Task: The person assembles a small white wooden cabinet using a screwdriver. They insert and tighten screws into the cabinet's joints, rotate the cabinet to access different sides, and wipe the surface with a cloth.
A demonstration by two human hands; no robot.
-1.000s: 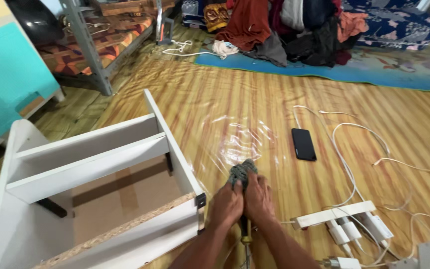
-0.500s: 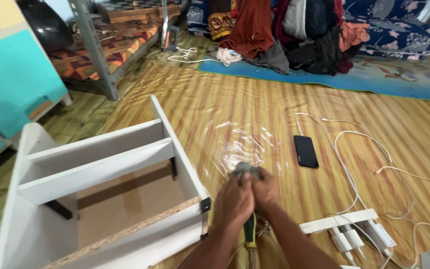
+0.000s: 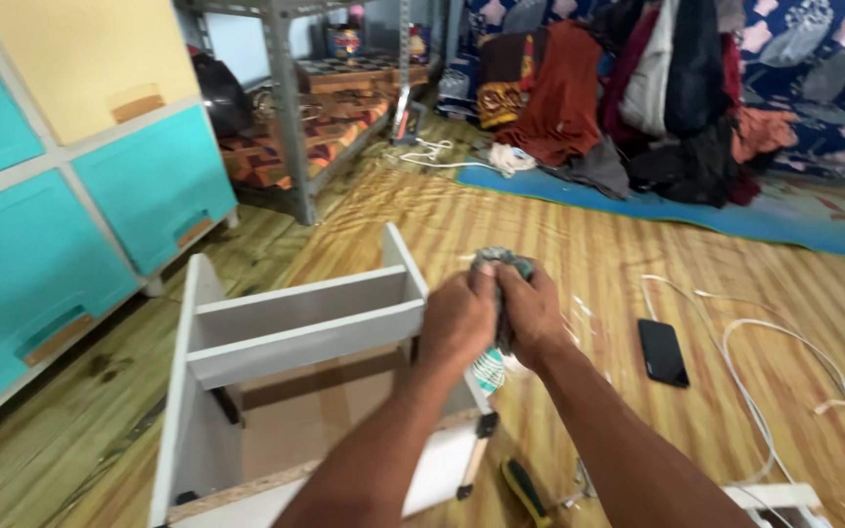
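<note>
Left hand: the left hand [image 3: 457,318] is closed around the near side of a bunched grey-green cloth [image 3: 501,262], fingers curled tight on it.
Right hand: the right hand [image 3: 535,313] is pressed against the left, its fingers also clamped on the cloth; the two hands meet knuckle to knuckle.
Cloth: wadded between both hands, its top poking out above the fingers and a pale patterned end hanging below them; held in the air just beside the right wall of the white cabinet [image 3: 295,332].
White cabinet: lies on its back on the striped floor mat [image 3: 559,225], open side up, one shelf board across it and a raw chipboard edge nearest the person.
Screwdriver: a yellow-and-black screwdriver [image 3: 525,489] lies on the mat just right of the cabinet's near corner.
Phone: a black phone [image 3: 662,352] lies flat on the mat, well right of the cabinet.
Cables: white cables [image 3: 755,372] loop on the mat beyond the phone.
Drawers: turquoise drawers [image 3: 70,225] stand left of the cabinet.
</note>
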